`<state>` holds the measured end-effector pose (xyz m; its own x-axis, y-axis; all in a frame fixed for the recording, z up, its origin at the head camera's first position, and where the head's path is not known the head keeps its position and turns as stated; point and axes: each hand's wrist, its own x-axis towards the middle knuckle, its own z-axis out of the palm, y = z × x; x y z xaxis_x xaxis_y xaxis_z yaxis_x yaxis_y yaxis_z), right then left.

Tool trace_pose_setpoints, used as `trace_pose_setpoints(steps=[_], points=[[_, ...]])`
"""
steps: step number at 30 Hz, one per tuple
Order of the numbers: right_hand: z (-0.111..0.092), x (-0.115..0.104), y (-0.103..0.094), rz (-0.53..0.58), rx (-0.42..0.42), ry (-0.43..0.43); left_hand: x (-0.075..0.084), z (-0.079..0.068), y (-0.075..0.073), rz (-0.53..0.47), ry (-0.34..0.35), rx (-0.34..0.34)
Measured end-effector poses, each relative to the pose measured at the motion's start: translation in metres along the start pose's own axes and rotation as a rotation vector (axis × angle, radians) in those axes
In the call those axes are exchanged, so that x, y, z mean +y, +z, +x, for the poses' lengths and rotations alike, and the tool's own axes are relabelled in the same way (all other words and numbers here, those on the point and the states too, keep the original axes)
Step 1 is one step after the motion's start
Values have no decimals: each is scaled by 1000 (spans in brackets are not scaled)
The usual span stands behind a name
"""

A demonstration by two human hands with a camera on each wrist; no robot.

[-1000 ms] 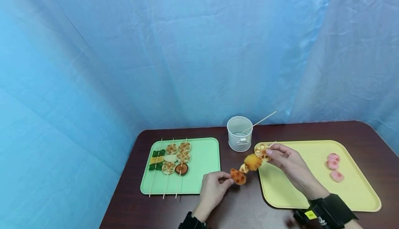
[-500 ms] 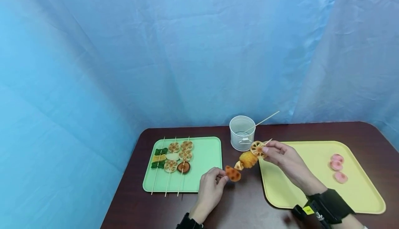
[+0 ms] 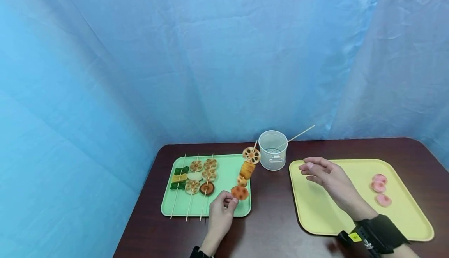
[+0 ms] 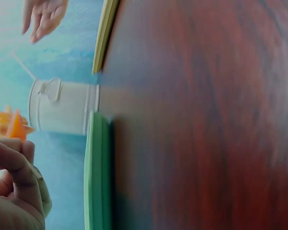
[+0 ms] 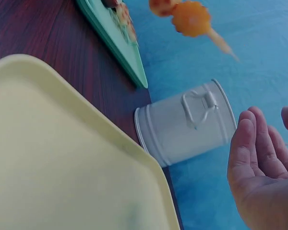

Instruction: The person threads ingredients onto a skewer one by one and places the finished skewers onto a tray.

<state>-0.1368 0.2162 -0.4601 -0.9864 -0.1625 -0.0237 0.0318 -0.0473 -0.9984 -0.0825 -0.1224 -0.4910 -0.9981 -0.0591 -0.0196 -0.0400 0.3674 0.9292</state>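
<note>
Pinched in my left hand (image 3: pixel 220 213) is a skewer (image 3: pixel 247 170), held tilted above the right side of the green tray (image 3: pixel 228 172). Threaded on it are a lotus root slice (image 3: pixel 251 155) near the tip, a ridged golden piece, a small pale piece and a browned orange-red slice by my fingers. The stick's lower end is hidden by the hand. My right hand (image 3: pixel 327 180) hovers over the yellow tray (image 3: pixel 336 215), fingers loosely extended and holding nothing. In the right wrist view its fingers (image 5: pixel 264 148) are apart from the white bucket.
Several finished-looking skewers (image 3: pixel 191 184) lie side by side on the green tray's left. A small white bucket (image 3: pixel 271 156) with one bare stick (image 3: pixel 301 133) stands at the back between the trays. Several pink round slices (image 3: pixel 380 188) lie on the yellow tray's right.
My right hand has let go of the skewer's tip end. My left hand has carried the skewer leftward over the green tray and turned it more upright. The right hand stays above the yellow tray.
</note>
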Motion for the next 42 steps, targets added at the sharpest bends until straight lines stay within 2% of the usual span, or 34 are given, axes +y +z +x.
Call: trace_pose_setpoints(steps=[7, 19, 30, 38, 42], points=[[-3, -1, -5, 46, 5, -10, -8, 9, -16, -12, -52, -8], [-3, 2, -4, 48, 8, 10, -20, 19, -26, -105, -192, 10], [-5, 3, -2, 79, 3, 3, -20, 22, -28, -126, -208, -32], [-6, 5, -4, 84, -10, 9, -20, 21, -28, -159, -279, -33], [-6, 5, -5, 81, -8, 9, -20, 20, -31, -151, -266, -48]])
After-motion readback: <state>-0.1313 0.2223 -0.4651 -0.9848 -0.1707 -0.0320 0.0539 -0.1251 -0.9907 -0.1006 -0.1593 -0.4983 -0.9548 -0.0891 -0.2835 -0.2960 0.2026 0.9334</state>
